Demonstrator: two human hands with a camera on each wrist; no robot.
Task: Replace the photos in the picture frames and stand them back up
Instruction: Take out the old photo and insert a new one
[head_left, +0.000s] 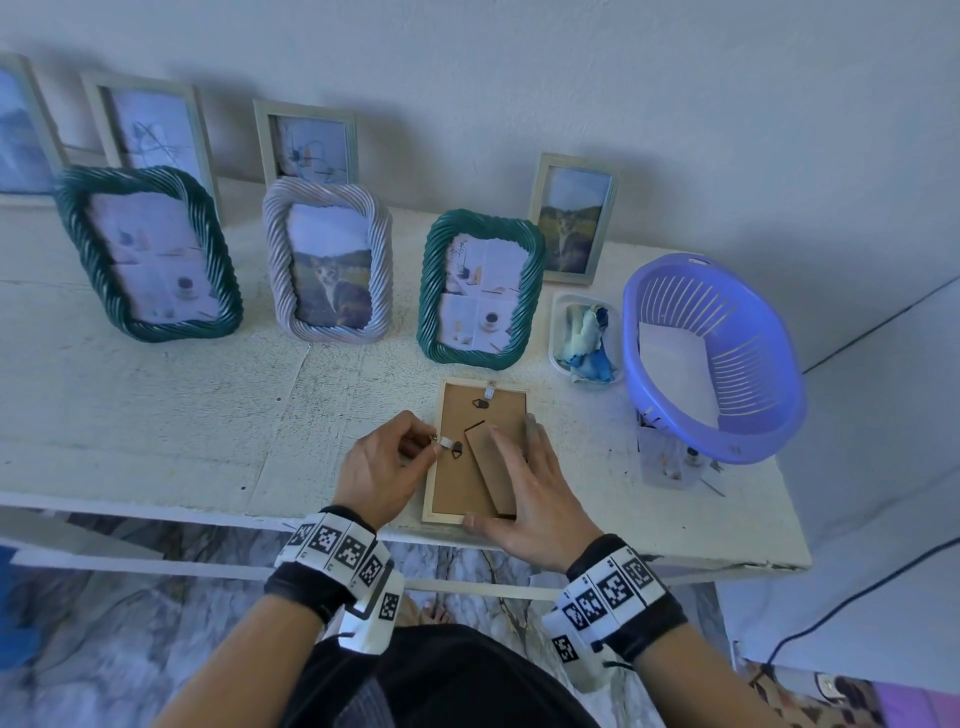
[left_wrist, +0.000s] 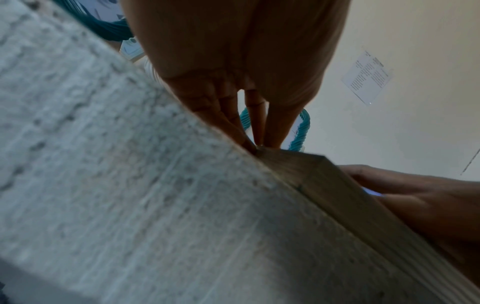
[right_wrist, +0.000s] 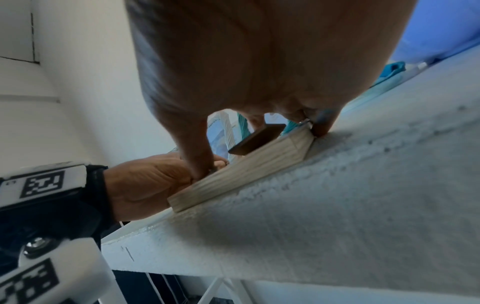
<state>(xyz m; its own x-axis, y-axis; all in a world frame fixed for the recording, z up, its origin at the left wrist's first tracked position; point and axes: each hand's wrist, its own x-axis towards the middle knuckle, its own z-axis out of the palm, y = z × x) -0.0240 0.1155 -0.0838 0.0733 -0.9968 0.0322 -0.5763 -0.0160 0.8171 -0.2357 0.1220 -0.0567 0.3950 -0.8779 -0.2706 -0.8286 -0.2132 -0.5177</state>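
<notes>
A light wooden picture frame (head_left: 457, 488) lies face down near the table's front edge, its brown backing up and its kickstand (head_left: 488, 467) lying flat on the board. My left hand (head_left: 434, 441) pinches a small white tab (head_left: 445, 441) at the frame's left edge. My right hand (head_left: 511, 467) lies spread over the backing, fingers straight, thumb at the frame's bottom edge. The left wrist view shows my left fingers (left_wrist: 257, 131) touching the frame's corner (left_wrist: 337, 195). In the right wrist view, my right hand (right_wrist: 246, 82) spans the wooden edge (right_wrist: 246, 170) and the dark kickstand (right_wrist: 257, 139).
Several frames with photos stand behind: a green rope frame (head_left: 480, 288), a pale rope frame (head_left: 330, 260), another green one (head_left: 150, 254), and a small wooden one (head_left: 574, 218). A purple basket (head_left: 711, 358) and a tub of blue cloth (head_left: 584, 332) sit at the right.
</notes>
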